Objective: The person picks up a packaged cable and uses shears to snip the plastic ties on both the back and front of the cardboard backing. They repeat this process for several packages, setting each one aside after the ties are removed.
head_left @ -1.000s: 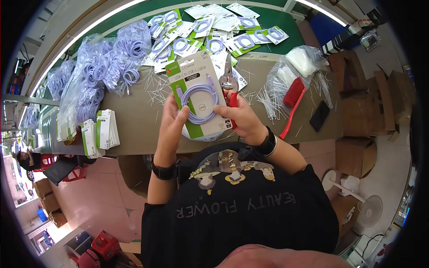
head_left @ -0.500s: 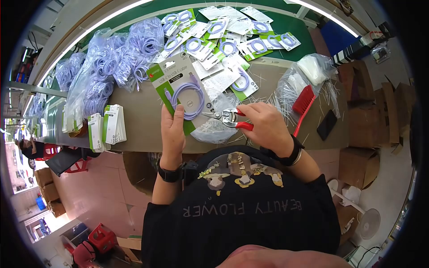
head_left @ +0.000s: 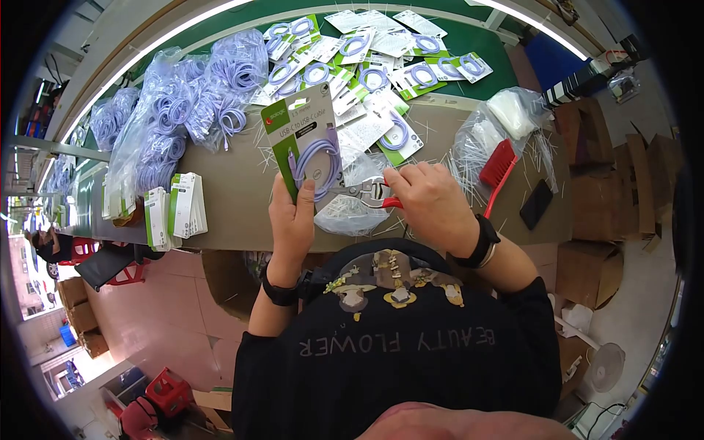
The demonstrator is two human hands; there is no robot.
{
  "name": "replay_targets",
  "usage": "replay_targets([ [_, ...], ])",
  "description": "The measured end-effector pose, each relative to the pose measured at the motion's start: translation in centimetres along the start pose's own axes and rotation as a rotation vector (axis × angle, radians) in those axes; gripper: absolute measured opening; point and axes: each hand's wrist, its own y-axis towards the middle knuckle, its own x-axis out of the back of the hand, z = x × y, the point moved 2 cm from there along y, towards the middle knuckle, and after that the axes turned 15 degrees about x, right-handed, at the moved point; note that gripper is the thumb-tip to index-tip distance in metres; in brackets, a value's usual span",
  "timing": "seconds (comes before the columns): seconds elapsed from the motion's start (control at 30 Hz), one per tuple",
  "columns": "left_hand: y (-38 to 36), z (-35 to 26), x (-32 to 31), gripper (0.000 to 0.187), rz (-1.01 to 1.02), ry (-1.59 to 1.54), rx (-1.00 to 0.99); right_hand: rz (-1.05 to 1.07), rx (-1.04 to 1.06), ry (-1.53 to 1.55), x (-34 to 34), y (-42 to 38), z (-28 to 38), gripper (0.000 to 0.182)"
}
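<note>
R hand (head_left: 436, 207) gripping cutters (head_left: 375, 193), L hand (head_left: 292, 222) pinching cable pkg (head_left: 304, 143), shifted right vs before

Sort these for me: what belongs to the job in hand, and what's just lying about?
Likely part of the job: carded cable in the left hand; red-handled cutters in the right hand; bagged cables; pile of cabled cards; stacked cards; white ties.

Likely just lying about: red brush; black phone; red stool; fan; cardboard box.
</note>
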Motion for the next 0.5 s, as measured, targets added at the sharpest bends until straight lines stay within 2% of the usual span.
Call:
replay_targets([
  [0.07, 0.2, 0.0, 0.0, 0.028, 0.031, -0.042, 0.033, 0.008, -0.013, 0.12, -0.4, -0.1, -1.2, 0.041],
  [0.13, 0.7, 0.0, -0.3, 0.029, 0.111, -0.48, 0.239, 0.019, -0.035, 0.352, -0.7, -0.2, -2.3, 0.041],
  [0.17, 0.9, 0.1, -0.5, 0.03, 0.148, -0.703, 0.34, 0.021, -0.029, 0.348, -0.3, 0.1, -2.2, 0.041],
  [0.23, 1.0, 0.3, -0.5, 0.031, 0.133, -0.721, 0.304, -0.085, -0.247, 0.767, 0.4, 0.9, -1.8, 0.037],
  [0.27, 1.0, 0.4, -0.6, 0.033, 0.129, -0.731, 0.274, -0.084, -0.25, 0.766, -0.4, 1.2, -1.3, 0.037],
  [0.33, 1.2, 0.4, -1.2, 0.034, 0.143, -0.737, 0.241, -0.376, -0.301, 1.215, -3.1, 2.0, -0.4, 0.035],
  [0.37, 1.1, 0.2, -1.5, 0.034, 0.126, -0.655, 0.17, -0.386, -0.307, 1.209, -4.0, 2.6, 0.0, 0.035],
  [0.43, 0.8, -0.2, -2.1, 0.034, 0.09, -0.494, 0.03, -0.545, -0.381, 1.262, -5.3, 3.8, 0.6, 0.033],
  [0.5, 0.6, -0.3, -2.7, 0.034, 0.083, -0.439, -0.029, -0.628, -0.414, 1.281, -5.2, 4.1, 0.8, 0.032],
])
